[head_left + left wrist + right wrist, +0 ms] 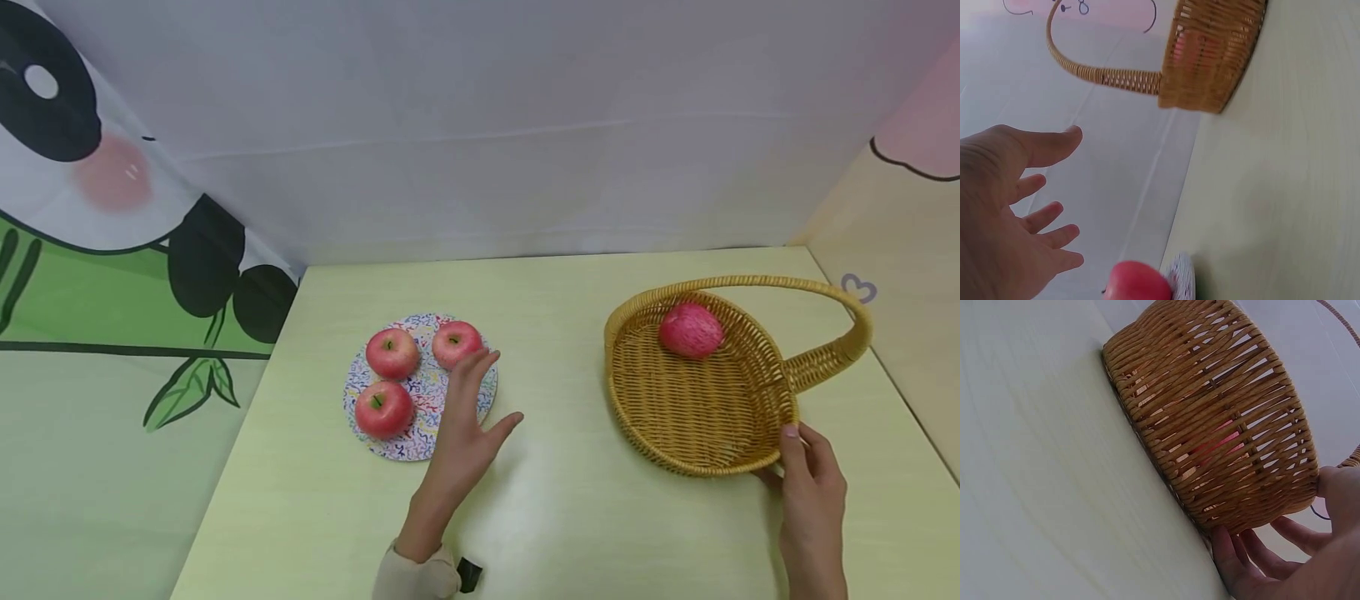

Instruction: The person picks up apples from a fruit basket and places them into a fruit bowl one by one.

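Observation:
My left hand (467, 429) is held over the right edge of a round patterned plate (427, 400), thumb and fingers spread with nothing between them. On the plate lie three red apples, one at the back left (392, 353), one at the back right (456, 344) and one in front (384, 409). With the right hand (813, 500) I grip the near right side of a wicker basket (697, 417), thumb at the rim and fingers low on the outer wall. Inside, toward the back, sits a mottled pink-red roundish fruit (691, 330).
The basket's tall arched handle (825, 358) leans to the right. A pale table (555, 517) carries everything, with a grey-white cloth wall (480, 183) behind it. Cartoon-printed panels (112, 317) stand at the sides.

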Motion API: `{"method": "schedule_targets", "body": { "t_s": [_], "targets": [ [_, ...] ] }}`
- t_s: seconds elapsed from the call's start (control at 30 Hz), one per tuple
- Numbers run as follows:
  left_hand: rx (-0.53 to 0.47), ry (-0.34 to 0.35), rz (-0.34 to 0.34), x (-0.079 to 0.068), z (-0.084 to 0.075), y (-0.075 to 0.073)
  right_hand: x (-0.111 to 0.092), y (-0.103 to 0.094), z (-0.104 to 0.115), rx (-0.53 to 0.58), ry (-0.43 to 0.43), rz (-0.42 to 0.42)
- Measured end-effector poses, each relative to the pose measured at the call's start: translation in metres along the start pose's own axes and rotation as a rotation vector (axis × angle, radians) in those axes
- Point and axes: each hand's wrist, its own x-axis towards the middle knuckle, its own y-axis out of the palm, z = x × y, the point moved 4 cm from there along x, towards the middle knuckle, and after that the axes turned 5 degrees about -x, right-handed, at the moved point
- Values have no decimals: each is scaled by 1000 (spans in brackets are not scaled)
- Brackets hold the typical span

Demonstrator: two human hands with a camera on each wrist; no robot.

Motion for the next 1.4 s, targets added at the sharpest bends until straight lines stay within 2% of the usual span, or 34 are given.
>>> {"method": "schedule_targets", "body": {
  "t_s": [0.17,0.33,0.63,0.93,1.2,1.4],
  "targets": [
    [-68,-24,68,2,-9,17,0,0,1,5,-4,-6],
    [-107,-20,126,6,-15,31,1,-1,0,-5,1,-5],
    [-157,-45,212,10,-24,51,1,-1,-1,11,0,-8],
    [-315,-89,329,14,-35,71,2,-2,0,3,4,-12],
    [-420,-89,441,16,-45,92,2,-1,-2,-7,2,-12],
    [-528,-195,490,19,-48,110,0,1,1,11,5,-15]
  ]
}}
